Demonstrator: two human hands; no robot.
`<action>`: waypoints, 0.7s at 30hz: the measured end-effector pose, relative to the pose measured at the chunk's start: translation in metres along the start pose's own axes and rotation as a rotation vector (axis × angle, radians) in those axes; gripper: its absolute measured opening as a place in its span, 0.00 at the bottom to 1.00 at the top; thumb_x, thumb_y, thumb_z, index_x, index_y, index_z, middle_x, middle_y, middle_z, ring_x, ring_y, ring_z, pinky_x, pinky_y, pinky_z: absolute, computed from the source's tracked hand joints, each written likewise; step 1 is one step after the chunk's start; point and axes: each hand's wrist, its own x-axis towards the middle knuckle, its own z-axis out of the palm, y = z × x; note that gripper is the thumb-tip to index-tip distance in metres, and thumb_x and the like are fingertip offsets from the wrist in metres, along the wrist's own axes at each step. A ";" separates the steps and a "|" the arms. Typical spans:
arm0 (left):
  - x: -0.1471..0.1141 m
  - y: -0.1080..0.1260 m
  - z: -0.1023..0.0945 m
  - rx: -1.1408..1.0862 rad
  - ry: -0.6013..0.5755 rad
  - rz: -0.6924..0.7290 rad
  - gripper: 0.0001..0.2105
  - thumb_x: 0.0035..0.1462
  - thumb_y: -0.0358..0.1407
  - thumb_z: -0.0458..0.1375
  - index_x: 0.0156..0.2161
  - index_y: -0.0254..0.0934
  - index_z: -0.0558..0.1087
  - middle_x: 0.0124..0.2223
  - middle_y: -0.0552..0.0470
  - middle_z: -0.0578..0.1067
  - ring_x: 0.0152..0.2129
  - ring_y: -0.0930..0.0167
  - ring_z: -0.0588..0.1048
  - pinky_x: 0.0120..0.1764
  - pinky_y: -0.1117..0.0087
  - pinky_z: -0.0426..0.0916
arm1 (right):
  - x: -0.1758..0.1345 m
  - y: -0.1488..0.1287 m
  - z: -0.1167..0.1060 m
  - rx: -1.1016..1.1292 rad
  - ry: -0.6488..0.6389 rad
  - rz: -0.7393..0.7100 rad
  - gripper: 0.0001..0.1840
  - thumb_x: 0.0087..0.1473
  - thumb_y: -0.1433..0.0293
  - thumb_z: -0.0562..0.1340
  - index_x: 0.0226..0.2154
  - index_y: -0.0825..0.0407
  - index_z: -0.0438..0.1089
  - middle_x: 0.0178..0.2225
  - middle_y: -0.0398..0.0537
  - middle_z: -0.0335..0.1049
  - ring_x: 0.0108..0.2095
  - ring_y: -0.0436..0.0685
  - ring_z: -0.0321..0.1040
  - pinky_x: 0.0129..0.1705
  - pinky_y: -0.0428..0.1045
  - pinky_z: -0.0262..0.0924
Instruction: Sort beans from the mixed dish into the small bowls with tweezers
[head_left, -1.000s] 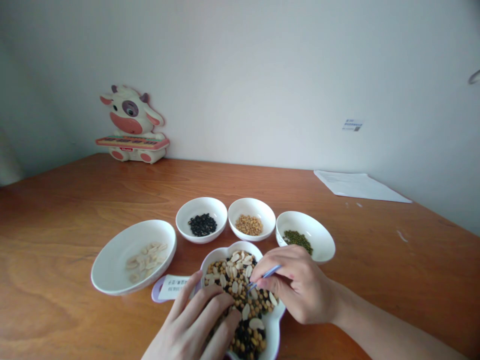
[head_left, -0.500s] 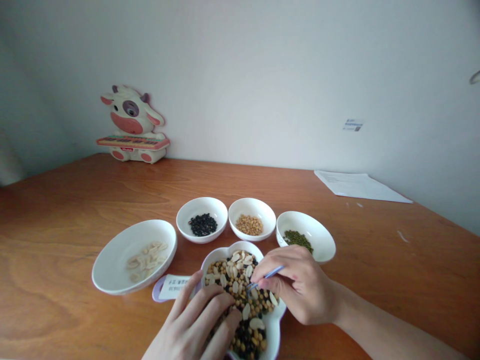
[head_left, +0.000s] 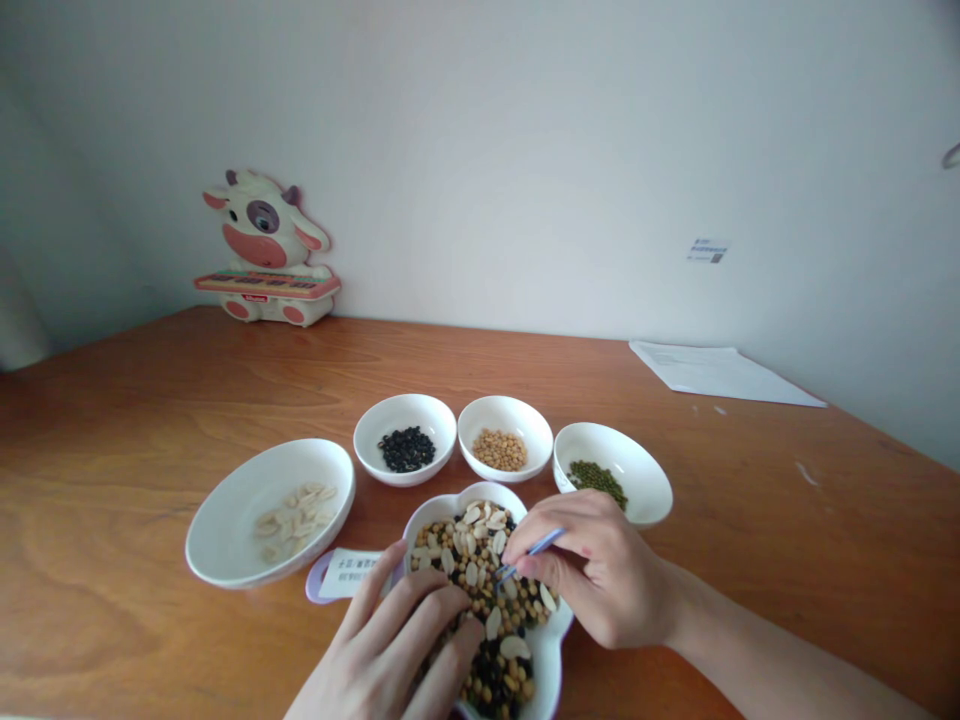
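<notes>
A white lobed dish (head_left: pixel 551 660) with a lilac labelled handle (head_left: pixel 322 580) holds mixed black, yellow and green beans with pale flat seeds. Across its left side lies my left hand (head_left: pixel 409 635), fingers spread over the rim and the beans, holding nothing I can see. My right hand (head_left: pixel 592 570) pinches a pair of blue tweezers (head_left: pixel 544 543) between thumb and fingers above the dish's right part. The tweezers' tips reach down among the beans; whether they grip one is too small to tell.
Behind the dish stand white bowls of black beans (head_left: pixel 406 450), yellow beans (head_left: pixel 500 450) and green beans (head_left: pixel 598 480). A larger bowl (head_left: pixel 225 530) with pale seeds is at left. A cow toy keyboard (head_left: pixel 266 260) and paper sheets (head_left: pixel 720 370) lie along the wall.
</notes>
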 end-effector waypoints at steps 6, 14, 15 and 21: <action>0.008 -0.006 -0.010 -0.045 -0.038 0.035 0.16 0.73 0.36 0.45 0.47 0.38 0.76 0.44 0.55 0.78 0.46 0.72 0.74 0.71 0.65 0.38 | 0.002 -0.001 0.000 0.000 0.015 0.013 0.09 0.61 0.76 0.60 0.32 0.57 0.75 0.27 0.49 0.79 0.26 0.53 0.76 0.31 0.47 0.65; 0.009 0.000 0.002 -0.055 0.141 -0.018 0.20 0.74 0.35 0.42 0.40 0.38 0.76 0.39 0.55 0.77 0.42 0.72 0.73 0.70 0.64 0.42 | 0.001 -0.002 0.000 -0.009 0.020 0.018 0.09 0.62 0.75 0.59 0.32 0.56 0.75 0.27 0.49 0.79 0.26 0.54 0.77 0.31 0.46 0.66; 0.009 -0.001 0.001 -0.057 0.025 0.007 0.17 0.74 0.36 0.44 0.44 0.38 0.76 0.42 0.55 0.77 0.44 0.73 0.73 0.70 0.65 0.42 | 0.001 -0.003 0.000 -0.010 0.027 0.013 0.10 0.62 0.75 0.59 0.32 0.56 0.75 0.27 0.49 0.79 0.26 0.54 0.77 0.31 0.46 0.66; 0.006 -0.003 -0.006 -0.050 -0.021 0.011 0.15 0.74 0.36 0.46 0.47 0.38 0.76 0.44 0.55 0.78 0.47 0.72 0.73 0.71 0.65 0.40 | 0.005 -0.009 -0.020 -0.095 0.141 -0.009 0.09 0.60 0.77 0.60 0.34 0.54 0.77 0.29 0.46 0.80 0.28 0.52 0.77 0.32 0.45 0.68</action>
